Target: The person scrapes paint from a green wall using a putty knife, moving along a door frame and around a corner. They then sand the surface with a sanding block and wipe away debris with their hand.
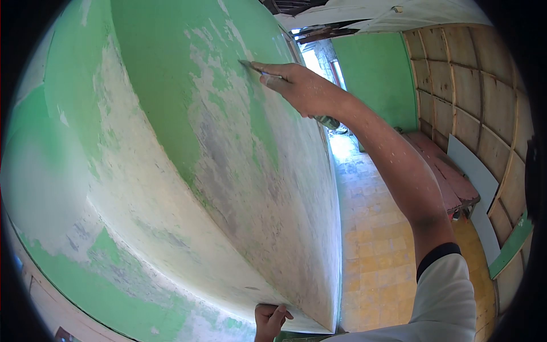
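My right hand is raised high on the wall, closed round a scraper. The scraper's rounded handle end sticks out below my palm, and its thin blade tip touches the wall where green paint meets bare patches. My index finger stretches along the tool toward the blade. Low in view, my left hand is at the wall's projecting corner, its fingers curled; whether anything is inside them is hidden. Much of the wall near the corner shows pale plaster, with green paint left in patches above.
Right of the wall runs a yellow tiled floor. A reddish wooden table stands by a wood-framed panel partition, with a pale board leaning there. Another green wall and a bright opening lie at the back.
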### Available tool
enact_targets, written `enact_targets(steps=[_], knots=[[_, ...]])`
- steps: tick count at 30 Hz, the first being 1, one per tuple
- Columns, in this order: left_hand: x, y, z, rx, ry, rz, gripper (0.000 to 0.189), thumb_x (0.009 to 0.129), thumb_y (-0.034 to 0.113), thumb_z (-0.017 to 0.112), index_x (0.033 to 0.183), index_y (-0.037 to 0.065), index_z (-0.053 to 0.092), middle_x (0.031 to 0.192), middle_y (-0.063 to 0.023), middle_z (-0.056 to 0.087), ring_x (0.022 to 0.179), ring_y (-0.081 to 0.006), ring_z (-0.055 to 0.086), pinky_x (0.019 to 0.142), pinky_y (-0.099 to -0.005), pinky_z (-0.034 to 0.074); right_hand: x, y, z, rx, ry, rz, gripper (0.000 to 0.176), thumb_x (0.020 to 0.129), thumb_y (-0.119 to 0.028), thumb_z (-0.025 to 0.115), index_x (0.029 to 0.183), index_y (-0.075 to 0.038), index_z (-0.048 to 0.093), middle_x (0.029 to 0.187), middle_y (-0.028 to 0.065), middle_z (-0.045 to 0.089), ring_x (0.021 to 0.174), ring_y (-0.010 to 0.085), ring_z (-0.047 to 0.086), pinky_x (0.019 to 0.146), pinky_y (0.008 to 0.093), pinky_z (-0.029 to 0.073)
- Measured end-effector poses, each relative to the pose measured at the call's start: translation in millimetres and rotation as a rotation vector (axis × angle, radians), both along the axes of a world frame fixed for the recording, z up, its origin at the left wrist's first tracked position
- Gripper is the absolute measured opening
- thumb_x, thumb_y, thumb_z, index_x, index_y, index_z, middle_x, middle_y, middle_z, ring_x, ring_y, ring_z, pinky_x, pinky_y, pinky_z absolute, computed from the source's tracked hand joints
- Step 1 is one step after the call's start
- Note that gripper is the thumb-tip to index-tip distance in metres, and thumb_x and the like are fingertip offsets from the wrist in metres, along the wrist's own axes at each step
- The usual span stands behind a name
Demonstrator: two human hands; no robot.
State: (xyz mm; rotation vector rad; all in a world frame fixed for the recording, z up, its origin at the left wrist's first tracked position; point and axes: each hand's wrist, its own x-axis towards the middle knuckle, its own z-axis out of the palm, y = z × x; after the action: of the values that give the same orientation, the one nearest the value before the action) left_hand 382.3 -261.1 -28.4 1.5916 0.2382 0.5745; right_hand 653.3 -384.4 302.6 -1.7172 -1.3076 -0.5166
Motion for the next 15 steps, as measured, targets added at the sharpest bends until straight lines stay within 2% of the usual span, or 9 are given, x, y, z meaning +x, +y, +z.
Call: enact_targets(steps=[5,10,13,15], knots=[[1.2,1.7,-1.8,0.021,-0.007,-0.023,0.045,0.086,0.025,0.056,0.054,-0.005,0.061,0.037,0.0008,0.038,0.032,-0.0065,0.031,0.034,-0.0234,0.019,-3.4,-1.1,10.0,0.041,-0.049,0.017,0.043,0.095,-0.033,0.040,0.133,-0.013,0.043,0.054,0.0063,0.049,0.038,0.0116,0.043,0.043,0.0284,0.042],[1.3,2.8,-5.6,0.026,-0.071,-0.037,0.045,0.086,0.025,0.056,0.054,-0.006,0.061,0.037,0.0003,0.039,0.031,-0.0066,0.030,0.034,-0.0235,0.019,24.4,18.8,62.1,0.069,-0.072,0.035,0.044,0.094,-0.033,0.040,0.132,-0.010,0.044,0.061,0.0078,0.052,0.037,0.0128,0.045,0.041,0.0284,0.043],[0.7,0.1,-1.8,0.012,-0.036,-0.016,0.046,0.087,0.027,0.056,0.054,-0.006,0.061,0.037,-0.0006,0.039,0.031,-0.0067,0.030,0.034,-0.0236,0.019,33.3,21.2,92.3,0.050,-0.117,0.016,0.045,0.094,-0.033,0.040,0.132,-0.009,0.044,0.063,0.0069,0.050,0.037,0.0124,0.045,0.038,0.0278,0.043],[0.9,-1.1,-0.8,0.000,-0.028,-0.013,0.047,0.087,0.027,0.056,0.055,-0.006,0.061,0.037,-0.0009,0.040,0.031,-0.0066,0.030,0.034,-0.0237,0.019,32.1,17.4,99.1,0.047,-0.018,0.006,0.045,0.094,-0.032,0.040,0.132,-0.009,0.044,0.060,0.0051,0.045,0.036,0.0111,0.045,0.036,0.0268,0.041]])
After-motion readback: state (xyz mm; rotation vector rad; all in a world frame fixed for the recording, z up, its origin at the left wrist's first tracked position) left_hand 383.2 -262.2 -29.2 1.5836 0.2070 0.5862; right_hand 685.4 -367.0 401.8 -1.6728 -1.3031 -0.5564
